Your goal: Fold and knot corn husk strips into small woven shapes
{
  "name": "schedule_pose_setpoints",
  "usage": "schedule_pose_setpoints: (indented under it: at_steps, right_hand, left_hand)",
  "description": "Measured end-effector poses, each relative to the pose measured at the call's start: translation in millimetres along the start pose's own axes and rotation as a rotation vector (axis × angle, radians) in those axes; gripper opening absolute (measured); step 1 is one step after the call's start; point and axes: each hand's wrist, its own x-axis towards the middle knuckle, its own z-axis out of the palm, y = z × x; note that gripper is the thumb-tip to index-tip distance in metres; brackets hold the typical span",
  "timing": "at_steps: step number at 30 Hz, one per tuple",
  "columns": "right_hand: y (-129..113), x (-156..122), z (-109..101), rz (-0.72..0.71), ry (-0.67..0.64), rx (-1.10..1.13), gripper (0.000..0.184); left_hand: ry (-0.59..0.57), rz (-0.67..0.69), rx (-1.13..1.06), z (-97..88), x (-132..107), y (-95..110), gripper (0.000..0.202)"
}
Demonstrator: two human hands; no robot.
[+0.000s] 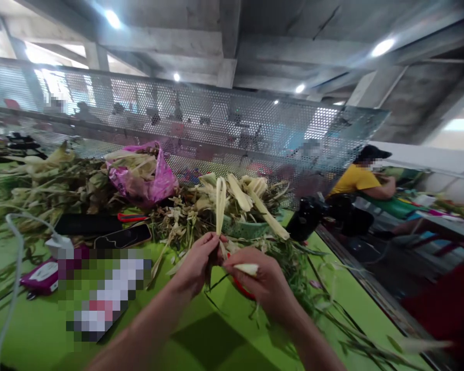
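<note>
Head view: pinches lower end of pale husk loop (pixel 220 206) in L hand (pixel 196 260) w/ thumb & fingers drawn tight together; keeps loop abt upright above fingertips. Curls R hand (pixel 257 272) nearly closed around pale tapered piece (pixel 247 269), prob. husk, w/ one end poking out by thumb. Brings both hands close together over green tabletop (pixel 42 330); can't make out exact finger contact btwn them, ptly hidden. Shows red curved item (pixel 244 292) below R hand, mostly covered; can't ID.

Just beyond hands, has green basket (pixel 239 230) piled w/ husks, incl. pale husk bundle (pixel 268 216) slanting over rim to R. Spreads thin green stalks (pixel 294 283) R of R hand, near black object (pixel 305 219).

Farther L, has pink plastic bag (pixel 164 180) w/ husks inside, next to big dried husk heap (pixel 81 180). Nearer, lays out phone (pixel 122 237), red-handled tool (pixel 133 217), white charger (pixel 63 248) & purple packet (pixel 42 278).

In bkgd, runs perforated metal screen (pixel 216 118) behind tabletop; at far R, incl. person in yellow top (pixel 355 181).
</note>
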Motion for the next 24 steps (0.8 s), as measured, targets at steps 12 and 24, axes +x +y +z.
schedule_pose_setpoints:
  at_steps: [12, 24]
  right_hand:
    - [23, 1, -30, 0.178, 0.507, 0.673, 0.034]
    - [33, 6, -25, 0.236, 0.71, 0.613, 0.028]
  left_hand:
    - [-0.079, -0.041, 0.403, 5.9, 1, -9, 0.03]
    - [-0.114, -0.085, 0.548, 7.8, -4, -20, 0.031]
